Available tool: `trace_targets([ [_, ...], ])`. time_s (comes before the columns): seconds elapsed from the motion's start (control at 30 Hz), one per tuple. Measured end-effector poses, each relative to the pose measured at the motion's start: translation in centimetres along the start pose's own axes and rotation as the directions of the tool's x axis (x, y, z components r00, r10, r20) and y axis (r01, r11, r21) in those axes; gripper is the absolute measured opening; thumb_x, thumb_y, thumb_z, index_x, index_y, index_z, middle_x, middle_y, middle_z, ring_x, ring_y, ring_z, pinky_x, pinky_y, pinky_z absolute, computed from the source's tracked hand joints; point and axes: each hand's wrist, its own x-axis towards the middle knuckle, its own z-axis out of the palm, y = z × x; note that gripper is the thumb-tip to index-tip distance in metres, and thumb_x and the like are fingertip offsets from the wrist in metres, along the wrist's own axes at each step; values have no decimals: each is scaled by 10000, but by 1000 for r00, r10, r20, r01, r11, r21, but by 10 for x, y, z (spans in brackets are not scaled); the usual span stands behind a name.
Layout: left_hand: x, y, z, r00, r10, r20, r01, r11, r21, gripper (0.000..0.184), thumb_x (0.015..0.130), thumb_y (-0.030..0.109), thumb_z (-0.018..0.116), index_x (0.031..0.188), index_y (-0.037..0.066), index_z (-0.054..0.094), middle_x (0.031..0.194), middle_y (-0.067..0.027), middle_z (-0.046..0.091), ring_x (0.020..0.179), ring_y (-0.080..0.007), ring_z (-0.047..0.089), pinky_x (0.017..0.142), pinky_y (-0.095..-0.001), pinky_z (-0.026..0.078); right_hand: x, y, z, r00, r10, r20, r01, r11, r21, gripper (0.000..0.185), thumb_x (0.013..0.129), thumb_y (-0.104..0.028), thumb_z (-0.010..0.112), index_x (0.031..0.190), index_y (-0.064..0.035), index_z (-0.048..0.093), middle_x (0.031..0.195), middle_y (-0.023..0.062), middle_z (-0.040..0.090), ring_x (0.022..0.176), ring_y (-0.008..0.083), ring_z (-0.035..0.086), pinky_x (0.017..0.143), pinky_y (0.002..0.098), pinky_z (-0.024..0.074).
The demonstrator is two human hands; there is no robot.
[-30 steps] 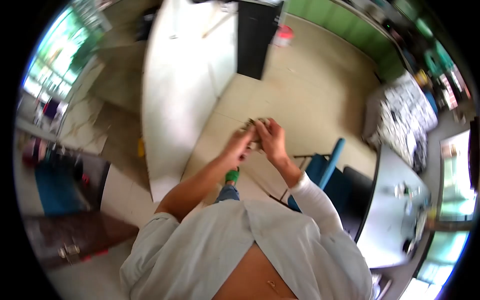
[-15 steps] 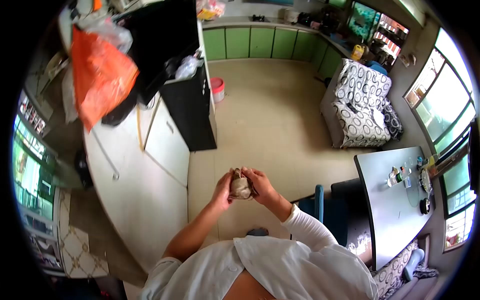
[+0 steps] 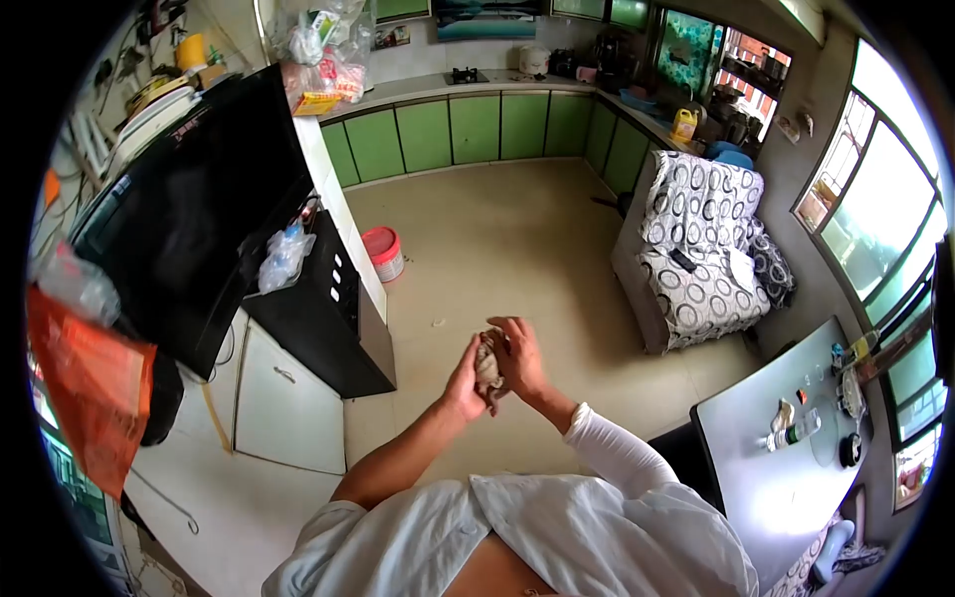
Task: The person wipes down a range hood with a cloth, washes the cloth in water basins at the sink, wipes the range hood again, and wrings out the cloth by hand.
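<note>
A small bundle of brownish, crumpled cloth (image 3: 487, 370) is held between both hands in front of the body, above the tiled floor. My left hand (image 3: 464, 382) presses against its left side, fingers pointing up. On the other side, my right hand (image 3: 520, 362) has its palm against the bundle, with the fingers bent over its top. A short end of the bundle hangs below the hands. Both forearms reach forward from light sleeves.
A black cabinet (image 3: 343, 328) and a large television (image 3: 199, 209) stand at left, with an orange bag (image 3: 90, 383). A red-and-white bucket (image 3: 383, 254) is beyond. At right are a covered armchair (image 3: 696, 249) and a table (image 3: 746, 458) with a bottle. Green cupboards (image 3: 453, 129) line the back.
The view has swung left and lifted toward the kitchen. The hands have turned the bundle, and the right fingers now reach over its top instead of cupping its side.
</note>
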Motion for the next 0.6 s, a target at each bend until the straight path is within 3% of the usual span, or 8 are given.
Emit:
trace_targets([
  [0.1,36,41,-13,992,72,-102,-77,996,-46,382,828,538,327,962,225,499,876,28,556,711,-130,549,489,-284,442,49,10,17,984,-85,158,51,977,208,332,758,-63,535,1086,-55,486,1097,151,448,986,318,457,815,351,403],
  [0.13,47,60,-27,997,75,35,-73,997,-36,399,826,551,308,981,235,497,900,24,552,714,-135,552,475,-283,440,64,12,23,959,-195,206,153,967,203,368,764,-97,549,1121,-64,467,1150,161,416,1024,330,440,837,347,398],
  [0.27,101,124,-27,997,82,2,-82,997,-12,412,841,522,294,1033,208,479,936,-6,549,715,-145,558,495,-297,453,134,52,51,762,-435,480,551,825,-128,455,750,-333,558,1164,-178,454,1237,125,358,1142,332,329,863,459,339],
  [0.33,135,153,-34,986,90,-140,-120,966,-227,370,868,456,273,1050,199,469,935,-17,552,737,-156,559,560,-318,462,182,92,71,800,-413,434,502,858,-109,436,736,-333,568,1137,-191,474,1239,117,357,1138,344,325,858,458,344],
  [0.37,163,170,-60,991,60,123,-39,986,-163,336,884,395,257,1048,193,469,965,-10,544,753,-166,554,624,-327,457,204,107,79,837,-398,375,459,884,-88,413,732,-298,572,1112,-162,490,1217,117,381,1091,345,380,837,433,372],
  [0.47,229,216,-40,1000,0,-26,-2,996,-89,342,879,381,282,1050,154,473,1011,-4,541,915,-192,514,799,-398,413,274,178,96,843,-438,311,481,874,-74,397,729,-224,574,1109,-141,493,1158,133,436,1045,344,421,788,387,420],
  [0.53,297,234,-90,953,-128,274,123,992,38,377,872,378,335,1158,150,427,1103,-7,513,1006,-181,484,846,-366,389,316,216,83,900,-333,280,360,932,-50,353,757,-161,555,1098,-96,491,1016,127,526,875,282,534,636,309,473],
  [0.6,331,271,-54,983,-173,62,140,925,353,415,865,364,381,1201,123,399,1141,-33,499,1042,-170,468,837,-320,392,354,267,52,935,229,270,-288,935,206,287,792,-154,542,1059,-57,502,811,75,559,630,180,550,479,264,451],
])
